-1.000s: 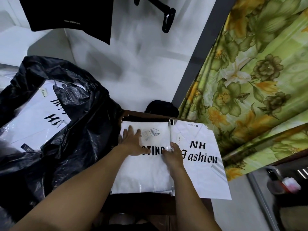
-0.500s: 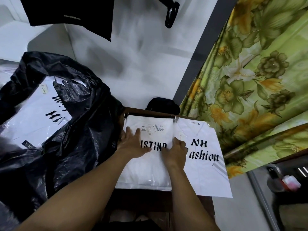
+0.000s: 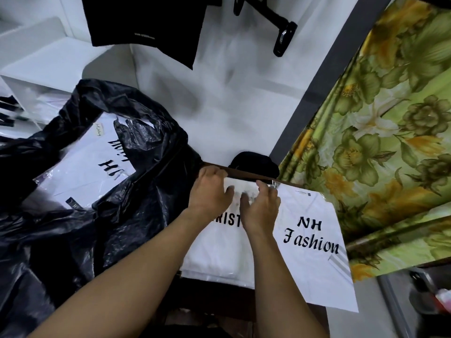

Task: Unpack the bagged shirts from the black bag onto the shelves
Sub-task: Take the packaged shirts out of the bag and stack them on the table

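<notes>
Head view: my left hand (image 3: 210, 193) and right hand (image 3: 261, 208) curl their fingers over the far end of the bagged shirt (image 3: 219, 254), thumbs on top, at the wooden surface's (image 3: 291, 183) far edge. A second bagged shirt (image 3: 314, 242) lies touching it on the right. The black bag (image 3: 97, 230), at the surface's left edge, holds a third shirt (image 3: 92, 167).

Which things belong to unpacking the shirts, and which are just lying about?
Job: black bag, bagged shirt inside it, middle bagged shirt held by left hand and right hand, NH Fashion shirt.
Lying about: floral curtain, black hanger, hanging black garment.
</notes>
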